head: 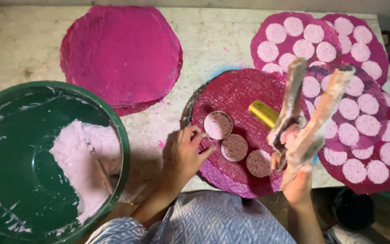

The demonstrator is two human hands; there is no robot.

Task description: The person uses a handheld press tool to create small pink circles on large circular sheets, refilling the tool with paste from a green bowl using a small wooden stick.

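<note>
The left hand (183,156) pinches the rim of a small round cutter ring (218,124) pressed on the dark pink sheet (240,92) at centre. The right hand (296,180), at four o'clock, is closed around paste-crusted tongs (314,113) pointing to twelve. Two pale discs (234,147) lie just beside the ring. A green basin (5,135) of pale paste sits at eight o'clock on the desk (19,40)
</note>
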